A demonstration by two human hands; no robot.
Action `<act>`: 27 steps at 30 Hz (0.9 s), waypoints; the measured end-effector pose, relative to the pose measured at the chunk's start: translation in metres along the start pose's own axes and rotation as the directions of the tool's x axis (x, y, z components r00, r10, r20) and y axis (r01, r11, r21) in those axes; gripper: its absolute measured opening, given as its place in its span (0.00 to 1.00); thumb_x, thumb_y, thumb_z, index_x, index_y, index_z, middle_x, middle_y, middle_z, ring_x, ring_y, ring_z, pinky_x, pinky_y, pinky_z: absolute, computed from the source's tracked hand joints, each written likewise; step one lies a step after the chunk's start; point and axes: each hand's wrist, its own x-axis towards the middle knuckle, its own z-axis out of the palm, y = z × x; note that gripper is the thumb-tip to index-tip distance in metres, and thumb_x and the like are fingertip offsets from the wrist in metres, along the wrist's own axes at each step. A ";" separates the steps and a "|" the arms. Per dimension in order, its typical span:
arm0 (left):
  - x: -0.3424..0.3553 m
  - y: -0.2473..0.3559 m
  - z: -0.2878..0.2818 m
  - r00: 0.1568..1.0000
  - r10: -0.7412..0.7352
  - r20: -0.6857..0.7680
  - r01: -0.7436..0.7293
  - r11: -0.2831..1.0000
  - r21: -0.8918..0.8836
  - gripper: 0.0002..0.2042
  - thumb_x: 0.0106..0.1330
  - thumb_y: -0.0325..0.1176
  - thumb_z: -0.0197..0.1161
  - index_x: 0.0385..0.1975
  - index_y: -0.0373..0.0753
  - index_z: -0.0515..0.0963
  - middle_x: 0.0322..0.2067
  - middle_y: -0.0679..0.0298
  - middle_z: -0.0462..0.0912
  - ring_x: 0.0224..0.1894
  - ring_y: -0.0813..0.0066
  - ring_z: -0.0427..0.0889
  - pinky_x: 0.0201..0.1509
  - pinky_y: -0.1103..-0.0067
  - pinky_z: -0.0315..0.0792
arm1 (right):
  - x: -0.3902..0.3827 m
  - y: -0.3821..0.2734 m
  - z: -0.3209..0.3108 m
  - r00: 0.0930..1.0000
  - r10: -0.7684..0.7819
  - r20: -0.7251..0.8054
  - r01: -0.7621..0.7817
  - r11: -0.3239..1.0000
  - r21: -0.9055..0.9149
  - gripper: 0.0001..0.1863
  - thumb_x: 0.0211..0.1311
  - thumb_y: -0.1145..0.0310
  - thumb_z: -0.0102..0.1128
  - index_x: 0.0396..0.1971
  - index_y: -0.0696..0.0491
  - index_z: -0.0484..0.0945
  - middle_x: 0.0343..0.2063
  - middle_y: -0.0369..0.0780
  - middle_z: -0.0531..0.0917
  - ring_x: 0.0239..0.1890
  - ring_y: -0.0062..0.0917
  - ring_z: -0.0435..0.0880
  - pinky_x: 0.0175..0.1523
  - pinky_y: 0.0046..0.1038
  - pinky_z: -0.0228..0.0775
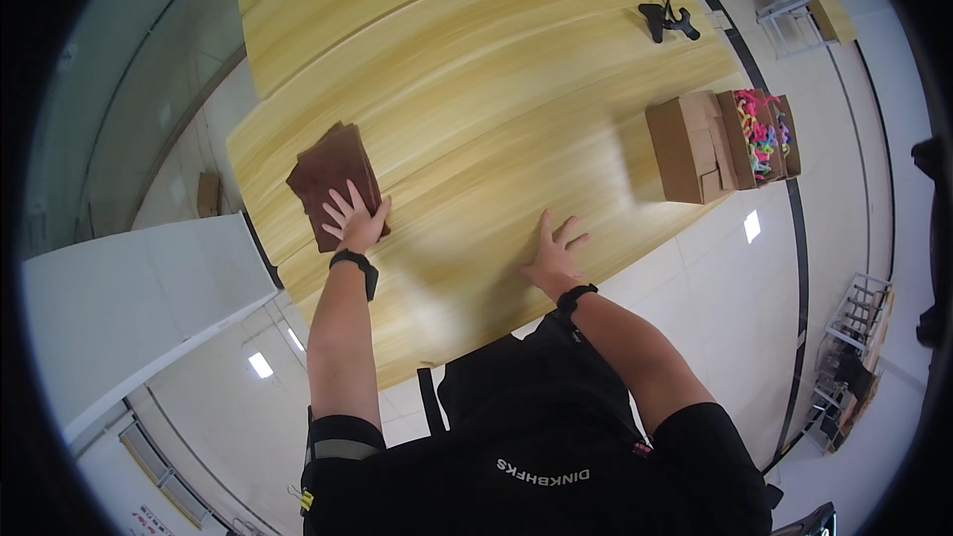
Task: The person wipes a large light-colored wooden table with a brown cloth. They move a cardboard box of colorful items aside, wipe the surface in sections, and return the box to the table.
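A stack of folded brown cloths [333, 164] lies on the left part of the wooden table [476, 129]. My left hand [355, 218] rests flat on its near right side, with fingers spread. Over the table's near edge, to the right, my right hand [556, 256] is held with its fingers apart and nothing in them. Both wrists wear black bands. Whether the right hand touches the tabletop I cannot tell.
At the table's right end stands a cardboard box [692, 146], beside an open box of colourful twisted strands [762, 134]. Black clamps [670, 22] joined by a cable lie at the far right. A white surface [149, 308] adjoins the table's left side.
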 end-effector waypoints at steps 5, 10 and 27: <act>-0.099 0.017 0.076 0.998 0.007 -0.055 -0.006 1.000 0.012 0.63 0.62 0.76 0.63 0.87 0.51 0.34 0.85 0.39 0.26 0.84 0.26 0.23 0.78 0.28 0.25 | 0.014 0.023 0.003 0.995 -0.087 0.041 0.087 0.996 0.011 0.73 0.54 0.45 0.83 0.87 0.32 0.32 0.85 0.51 0.22 0.83 0.69 0.26 0.70 0.85 0.53; -0.248 0.052 0.165 0.994 0.055 -0.090 -0.052 0.998 0.035 0.63 0.62 0.76 0.64 0.87 0.47 0.38 0.84 0.36 0.28 0.84 0.24 0.26 0.77 0.27 0.27 | 0.057 0.072 0.000 0.865 -0.500 0.044 0.501 0.856 -0.126 0.74 0.55 0.39 0.80 0.87 0.45 0.32 0.85 0.57 0.36 0.86 0.62 0.35 0.77 0.76 0.48; -0.249 0.069 0.179 0.999 0.039 0.024 -0.041 0.994 0.098 0.41 0.79 0.58 0.55 0.87 0.61 0.45 0.86 0.42 0.30 0.82 0.16 0.32 0.73 0.19 0.32 | 0.144 0.177 -0.125 0.877 -0.450 -0.166 0.404 0.880 -0.250 0.79 0.37 0.43 0.91 0.87 0.26 0.41 0.87 0.48 0.36 0.86 0.62 0.33 0.82 0.60 0.55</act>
